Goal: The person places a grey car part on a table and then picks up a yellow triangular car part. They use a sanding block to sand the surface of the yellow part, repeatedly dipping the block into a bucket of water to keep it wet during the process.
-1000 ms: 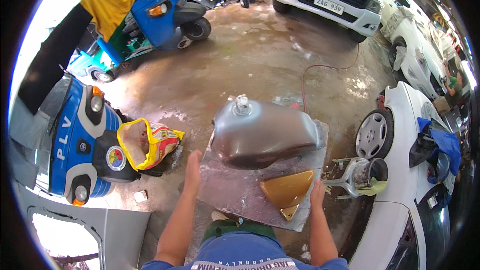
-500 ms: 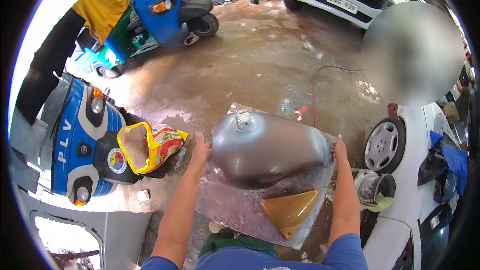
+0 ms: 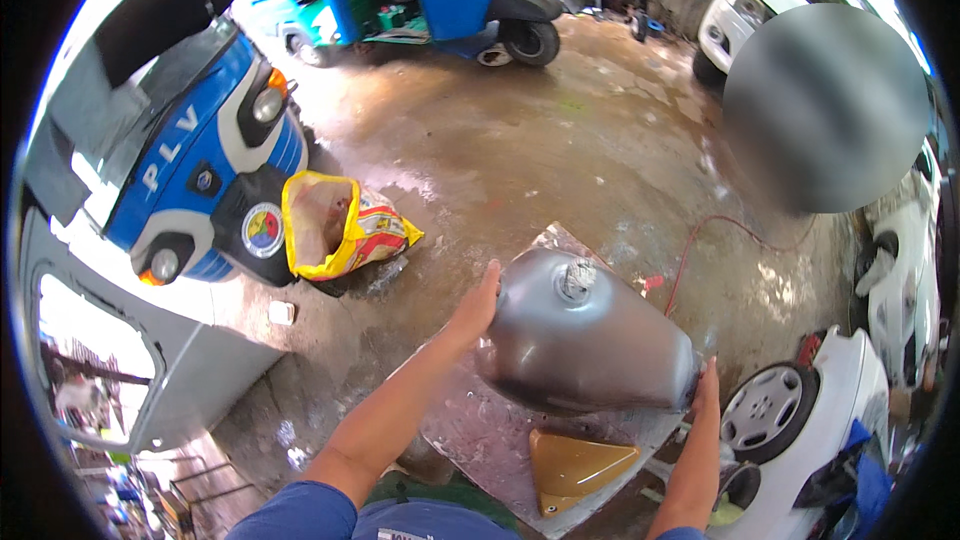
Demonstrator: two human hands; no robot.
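Observation:
A grey motorcycle fuel tank (image 3: pixel 590 340) with a dull metallic finish lies on a stained flat board (image 3: pixel 465 420) before me. Its round filler opening looks covered with pale, crumpled material. My left hand (image 3: pixel 480 302) is against the tank's left end, while my right hand (image 3: pixel 706 387) grips the narrower right end. The tank is held between both hands, with most of the fingers hidden behind its ends. Closer to me on the board lies a gold triangular side cover (image 3: pixel 582 468), touched by neither hand.
A yellow-edged open sack (image 3: pixel 345 230) stands left of the board, beside a blue three-wheeler (image 3: pixel 190 160). Another blue three-wheeler (image 3: pixel 460 0) is parked at the back. A red hose (image 3: pixel 690 250) crosses the wet floor. On the right are a car wheel (image 3: pixel 770 410) and white bodywork (image 3: pixel 850 400).
My view has turned, so the tank, board and sack appear farther right in the picture. Both hands are still at the tank's ends; the gold cover has stayed on the board.

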